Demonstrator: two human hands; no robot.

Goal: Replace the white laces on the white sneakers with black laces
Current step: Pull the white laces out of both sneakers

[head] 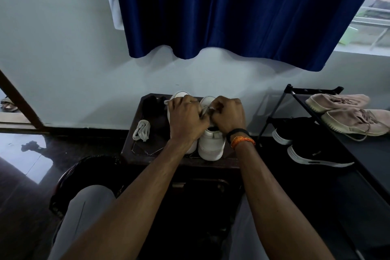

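Both hands, left hand (186, 119) and right hand (229, 116), pinch a white lace (205, 110) over the right white sneaker (211, 143), fingers curled together.

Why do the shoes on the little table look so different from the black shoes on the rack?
The white sneakers are white all over; the black shoes are black with white soles. The white sneakers stand on the dark table under both hands; the black shoes sit untouched on the shoe rack. Both are pairs set side by side.
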